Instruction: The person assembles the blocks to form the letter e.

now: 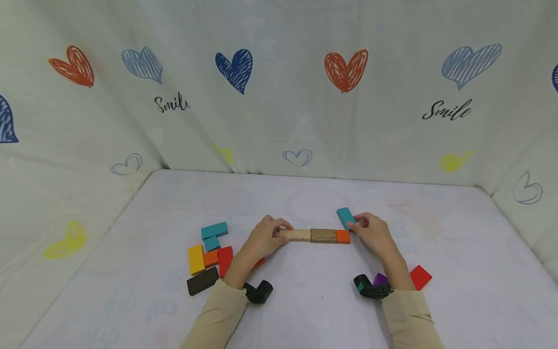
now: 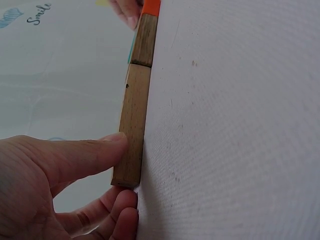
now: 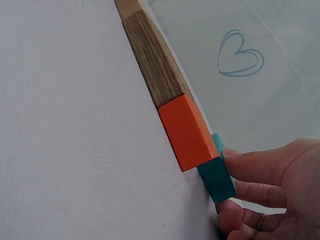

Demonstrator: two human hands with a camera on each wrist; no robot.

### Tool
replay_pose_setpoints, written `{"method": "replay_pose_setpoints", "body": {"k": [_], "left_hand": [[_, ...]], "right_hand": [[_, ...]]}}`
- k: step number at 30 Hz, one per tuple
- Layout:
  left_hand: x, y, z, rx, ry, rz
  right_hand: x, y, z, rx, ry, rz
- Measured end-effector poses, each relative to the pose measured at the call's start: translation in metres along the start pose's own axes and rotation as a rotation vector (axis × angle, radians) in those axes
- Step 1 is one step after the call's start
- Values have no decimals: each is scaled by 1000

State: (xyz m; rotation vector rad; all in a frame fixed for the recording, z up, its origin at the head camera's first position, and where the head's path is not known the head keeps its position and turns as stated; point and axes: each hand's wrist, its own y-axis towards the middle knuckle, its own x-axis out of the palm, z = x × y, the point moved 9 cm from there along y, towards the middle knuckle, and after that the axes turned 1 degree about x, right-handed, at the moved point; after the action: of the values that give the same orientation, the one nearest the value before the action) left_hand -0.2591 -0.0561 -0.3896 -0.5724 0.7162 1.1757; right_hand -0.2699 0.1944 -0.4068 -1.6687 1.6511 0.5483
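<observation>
ok so the left hand (image 1: 264, 237) is closed down to a pinch on the left end of a pale wood block (image 1: 301, 235), which lies on the table (image 1: 305, 305) in a row, end to end, with a darker wood block (image 1: 323, 236) then an orange block (image 1: 343, 236). Right hand (image 1: 376, 233) is pinching a teal block (image 1: 345, 217) angled just behind the orange one's right end, can't really tell if those two touch
</observation>
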Motion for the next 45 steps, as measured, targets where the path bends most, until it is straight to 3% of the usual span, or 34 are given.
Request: {"method": "replay_pose_setpoints", "body": {"k": [21, 27, 33, 45], "left_hand": [[0, 0, 0, -5, -2, -5], [0, 1, -1, 0, -2, -3], [-1, 1, -1, 2, -2, -4], [0, 1, -3, -21, -28, -10]], "right_hand": [[-1, -4, -5, -17, -6, -5], [-2, -7, -6, -18, -29, -54], [-10, -14, -6, -17, -34, -108], [-40, -32, -13, -81, -77, -63]]}}
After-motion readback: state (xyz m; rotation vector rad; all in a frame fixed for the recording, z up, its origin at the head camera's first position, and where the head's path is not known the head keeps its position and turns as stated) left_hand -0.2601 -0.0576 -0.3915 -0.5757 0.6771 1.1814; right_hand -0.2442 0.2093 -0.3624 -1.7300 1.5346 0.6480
